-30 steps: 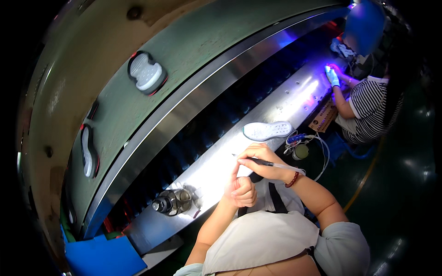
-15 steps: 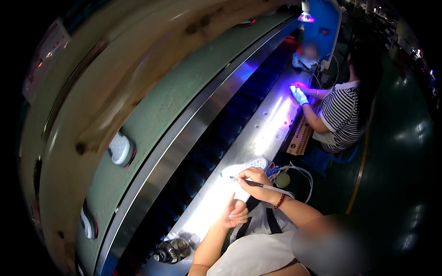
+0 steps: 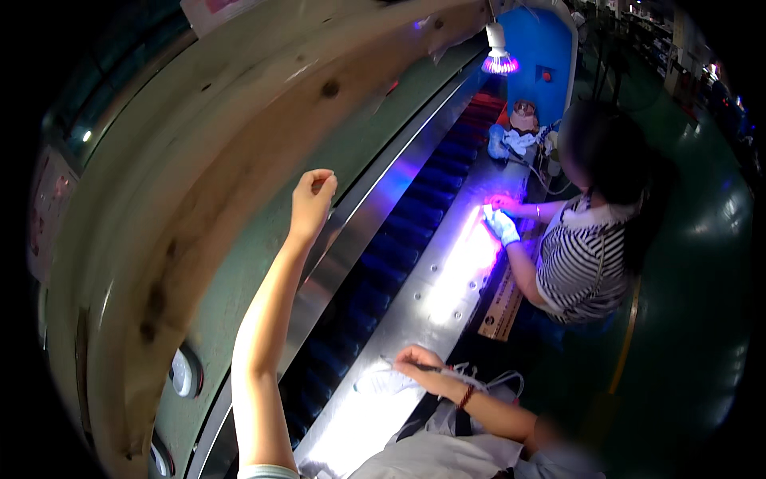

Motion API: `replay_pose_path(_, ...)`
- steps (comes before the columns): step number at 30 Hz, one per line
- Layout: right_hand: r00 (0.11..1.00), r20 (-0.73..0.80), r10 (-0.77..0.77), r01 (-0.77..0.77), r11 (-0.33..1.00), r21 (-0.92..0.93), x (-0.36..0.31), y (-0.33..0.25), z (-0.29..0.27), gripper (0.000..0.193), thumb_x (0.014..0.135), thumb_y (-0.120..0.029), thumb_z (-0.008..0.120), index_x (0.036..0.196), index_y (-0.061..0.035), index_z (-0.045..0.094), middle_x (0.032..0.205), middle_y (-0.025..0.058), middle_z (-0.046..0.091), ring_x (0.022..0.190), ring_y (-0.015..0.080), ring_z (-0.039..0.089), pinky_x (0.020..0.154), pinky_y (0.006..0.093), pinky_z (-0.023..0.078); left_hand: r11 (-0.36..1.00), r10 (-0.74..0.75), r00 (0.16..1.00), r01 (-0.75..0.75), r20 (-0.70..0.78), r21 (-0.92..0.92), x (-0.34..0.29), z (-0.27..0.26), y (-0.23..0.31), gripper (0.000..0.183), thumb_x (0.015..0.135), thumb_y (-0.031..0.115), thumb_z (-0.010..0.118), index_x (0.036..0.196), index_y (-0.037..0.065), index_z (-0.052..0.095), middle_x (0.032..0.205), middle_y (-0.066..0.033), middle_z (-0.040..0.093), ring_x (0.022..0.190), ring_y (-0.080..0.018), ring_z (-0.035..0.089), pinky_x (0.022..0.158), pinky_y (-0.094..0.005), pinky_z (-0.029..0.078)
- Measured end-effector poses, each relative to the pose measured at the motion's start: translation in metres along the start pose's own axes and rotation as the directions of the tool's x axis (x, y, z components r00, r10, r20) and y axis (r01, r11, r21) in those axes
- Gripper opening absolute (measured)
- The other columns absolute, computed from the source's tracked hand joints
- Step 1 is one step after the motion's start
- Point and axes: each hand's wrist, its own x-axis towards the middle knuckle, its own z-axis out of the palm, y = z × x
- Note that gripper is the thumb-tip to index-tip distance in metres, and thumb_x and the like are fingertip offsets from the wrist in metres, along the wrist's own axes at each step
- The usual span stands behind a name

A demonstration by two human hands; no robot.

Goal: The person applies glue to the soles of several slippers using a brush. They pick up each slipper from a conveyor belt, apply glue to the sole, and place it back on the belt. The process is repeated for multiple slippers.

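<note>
My left hand [image 3: 313, 203] is raised over the green conveyor belt [image 3: 227, 335], its arm stretched out. Its fingers are curled into a pinch; whatever they hold, if anything, is too small to make out. Low over the steel bench, my right hand [image 3: 423, 371] grips a black pen-like tool [image 3: 432, 368] with a pale cable trailing behind it. Beneath that hand's fingertips lies a white shoe sole [image 3: 381, 383], partly washed out by bright light.
White soles [image 3: 186, 374] ride on the belt at lower left. A dark roller gap separates the belt from the steel bench [image 3: 415, 307]. A co-worker [image 3: 586, 255] in a striped top works ahead under a purple lamp [image 3: 499, 60]. A cardboard box [image 3: 501, 311] stands beside the bench.
My left hand has moved from beside the right hand up and out over the belt. My right hand stays at the sole with the pen-like tool. The view has shifted.
</note>
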Motion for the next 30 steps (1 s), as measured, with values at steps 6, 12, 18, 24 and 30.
replay_pose_path(6,0.997,0.012,-0.071,0.071,0.997,0.029,-0.009,0.003,-0.049,0.036,0.092,-0.027,0.033,0.086,0.0004,0.054,0.085,0.0075,0.059,0.080,0.0142,0.052,0.074,0.0252,0.040,0.813,0.162,0.985,-0.165,0.056,0.558,0.106,0.080,0.002,0.055,0.073,0.033,0.060,0.112,-0.002,0.045,0.116,-0.0179,0.045,0.106,-0.0270,0.045,0.088,-0.0332,0.037)
replay_pose_path(12,0.978,-0.198,-0.067,0.049,0.994,-0.098,-0.019,-0.010,-0.085,0.061,0.091,-0.042,0.012,0.098,-0.0003,0.055,0.095,0.0100,0.056,0.083,0.0165,0.048,0.077,0.0272,0.037,0.530,-0.082,0.976,-0.127,0.200,0.838,0.176,0.150,0.024,0.069,0.074,0.041,0.055,0.128,0.007,0.031,0.139,-0.0162,0.011,0.127,-0.0318,0.017,0.100,-0.0453,0.021)
replay_pose_path(18,0.966,-0.040,0.256,-0.185,0.791,0.583,-0.085,0.017,-0.100,0.041,0.090,-0.037,0.035,0.112,-0.0059,0.051,0.101,0.0157,0.057,0.065,0.0174,0.057,0.053,0.0216,0.048,0.488,-0.001,0.992,-0.113,0.130,0.865,0.219,0.184,0.037,0.072,0.069,0.051,0.057,0.127,0.013,0.037,0.139,-0.0179,0.013,0.127,-0.0332,0.015,0.101,-0.0450,0.018)
replay_pose_path(24,0.906,-0.212,0.366,-0.167,0.770,0.616,-0.101,-0.003,-0.105,0.027,0.089,-0.024,0.043,0.102,-0.0035,0.055,0.075,0.0054,0.058,0.033,0.0052,0.038,0.029,0.0177,0.031,0.376,-0.052,0.959,-0.241,0.280,0.895,0.230,0.197,0.078,0.058,0.075,0.056,0.045,0.117,0.016,0.051,0.137,-0.0184,0.019,0.128,-0.0311,0.015,0.102,-0.0448,0.011)
replay_pose_path(30,0.948,-0.213,0.237,-0.040,0.751,0.659,-0.108,0.020,-0.097,0.020,0.087,-0.015,0.049,0.095,0.0013,0.058,0.091,0.0076,0.059,0.084,0.0120,0.054,0.072,0.0241,0.046,0.286,0.039,0.936,-0.347,0.351,0.893,0.227,0.171,0.074,0.047,0.077,0.047,0.046,0.106,0.011,0.054,0.121,-0.0155,0.036,0.114,-0.0287,0.033,0.093,-0.0409,0.026)
